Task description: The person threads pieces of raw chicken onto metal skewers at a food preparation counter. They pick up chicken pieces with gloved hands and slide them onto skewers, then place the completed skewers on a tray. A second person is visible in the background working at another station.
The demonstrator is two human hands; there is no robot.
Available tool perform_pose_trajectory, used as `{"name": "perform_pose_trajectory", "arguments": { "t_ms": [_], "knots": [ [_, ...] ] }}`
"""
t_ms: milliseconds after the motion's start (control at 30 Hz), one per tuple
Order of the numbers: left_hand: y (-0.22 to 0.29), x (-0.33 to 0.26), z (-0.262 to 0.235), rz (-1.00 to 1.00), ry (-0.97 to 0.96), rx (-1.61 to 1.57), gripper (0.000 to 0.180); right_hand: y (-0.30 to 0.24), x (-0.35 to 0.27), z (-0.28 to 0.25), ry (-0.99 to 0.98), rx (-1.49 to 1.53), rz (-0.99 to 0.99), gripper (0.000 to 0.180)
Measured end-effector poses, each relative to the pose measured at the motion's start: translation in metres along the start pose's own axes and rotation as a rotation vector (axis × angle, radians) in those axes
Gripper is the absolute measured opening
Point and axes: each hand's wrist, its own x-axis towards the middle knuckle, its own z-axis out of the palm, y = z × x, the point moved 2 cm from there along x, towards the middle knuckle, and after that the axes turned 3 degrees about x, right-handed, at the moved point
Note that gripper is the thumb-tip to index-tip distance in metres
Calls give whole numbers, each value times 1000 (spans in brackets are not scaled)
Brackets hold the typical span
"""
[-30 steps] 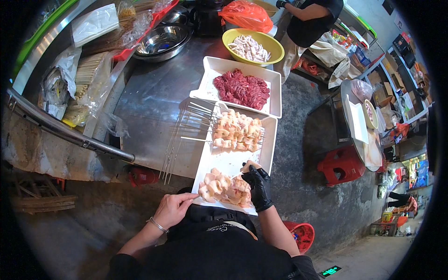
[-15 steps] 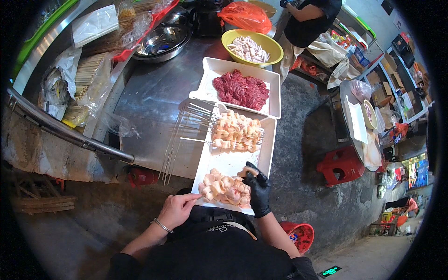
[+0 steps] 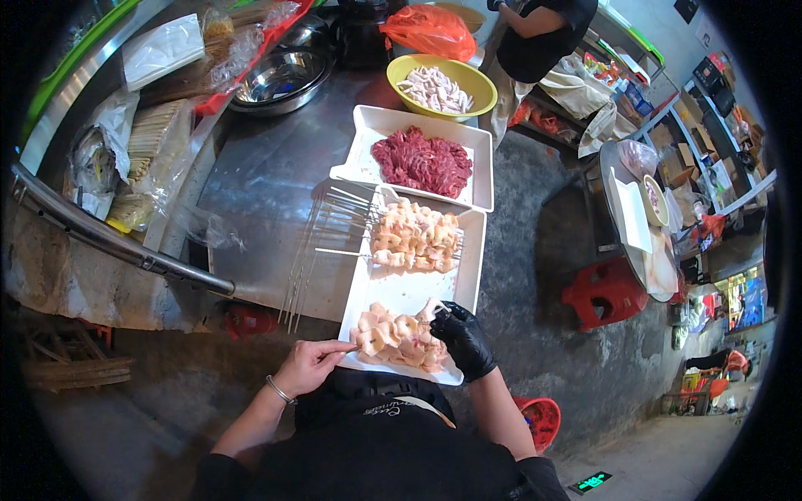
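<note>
My bare left hand (image 3: 307, 366), with a bangle at the wrist, pinches what looks like the end of a thin skewer at the near left corner of a white tray (image 3: 351, 292). Most of that skewer is hidden by the pile of pale raw meat pieces (image 3: 397, 334). Over the pile's right side, my right hand (image 3: 464, 338), in a black glove, grips a pale meat piece (image 3: 429, 309) between thumb and fingers. Finished meat skewers (image 3: 418, 234) lie stacked at the tray's far end, their metal ends sticking out over its left rim.
Several bare metal skewers (image 3: 302, 267) lie on the steel table (image 3: 251, 234). Beyond are a white tray of sliced red meat (image 3: 426, 163), a yellow bowl (image 3: 489, 98) and metal bowls (image 3: 284, 79). A co-worker (image 3: 547, 37) stands at the far right. Red stool (image 3: 606, 292) and bucket (image 3: 543, 417) stand right.
My right hand has moved slightly down and turned, with the meat piece still in its fingers. My left hand has shifted slightly. The whole view has drifted a little to the left.
</note>
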Motion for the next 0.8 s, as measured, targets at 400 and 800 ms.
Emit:
{"name": "perform_pose_trajectory", "arguments": {
  "t_ms": [400,800],
  "knots": [
    [16,-5,5,-92,119,255,22,-2,-6,8,128,-493,-475,22],
    [22,8,29,-1,133,222,17,26,4,1,127,181,-135,29]
  ]
}}
